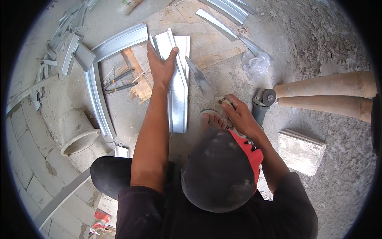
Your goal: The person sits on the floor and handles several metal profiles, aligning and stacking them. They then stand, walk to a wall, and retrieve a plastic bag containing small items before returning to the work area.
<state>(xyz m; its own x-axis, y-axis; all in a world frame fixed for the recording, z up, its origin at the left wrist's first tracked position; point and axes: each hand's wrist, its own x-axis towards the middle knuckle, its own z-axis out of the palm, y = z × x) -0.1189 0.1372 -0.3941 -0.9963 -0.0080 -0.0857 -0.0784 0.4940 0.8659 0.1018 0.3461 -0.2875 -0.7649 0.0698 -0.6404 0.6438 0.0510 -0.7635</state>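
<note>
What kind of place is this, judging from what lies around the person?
Probably a building site: rough concrete floor, cut metal channels under the left hand, an angle grinder beside the right hand.

A rough concrete floor (318, 51) carries everything here. Directly on it lie galvanised metal channels (179, 91), a curved metal track (97, 95), pliers (119, 81), an angle grinder (260, 105), a plastic bag (256, 63), a pale block (300, 151) and a white pipe section (77, 133).

We look straight down from the head through one wide fisheye, close above our knees and the concrete floor (334, 131).
</note>
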